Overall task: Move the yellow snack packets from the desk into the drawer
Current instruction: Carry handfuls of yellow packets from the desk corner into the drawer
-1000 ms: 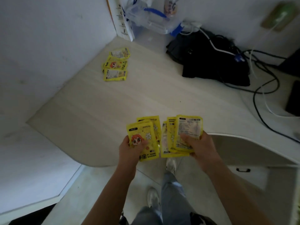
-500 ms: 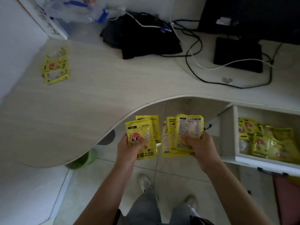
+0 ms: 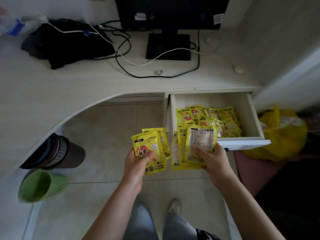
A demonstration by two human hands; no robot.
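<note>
Left hand (image 3: 136,163): grips 2 glossy yellow cartoon-printed packets (image 3: 152,149).
Right hand (image 3: 212,158): holds fanned yellow packets, backs showing (image 3: 199,144).
Open white wooden drawer (image 3: 242,142): heaped yellow packets (image 3: 207,116).

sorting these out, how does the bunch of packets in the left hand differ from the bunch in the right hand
The left hand holds a thinner bunch, about two packets; the right hand holds a thicker fan of several. The left bunch's top packet shows its cartoon front; the right bunch's top packet shows its printed back. The right bunch overlaps the open drawer's front corner; the left bunch is over the floor. Both are yellow packets, pinned by a thumb.
</note>
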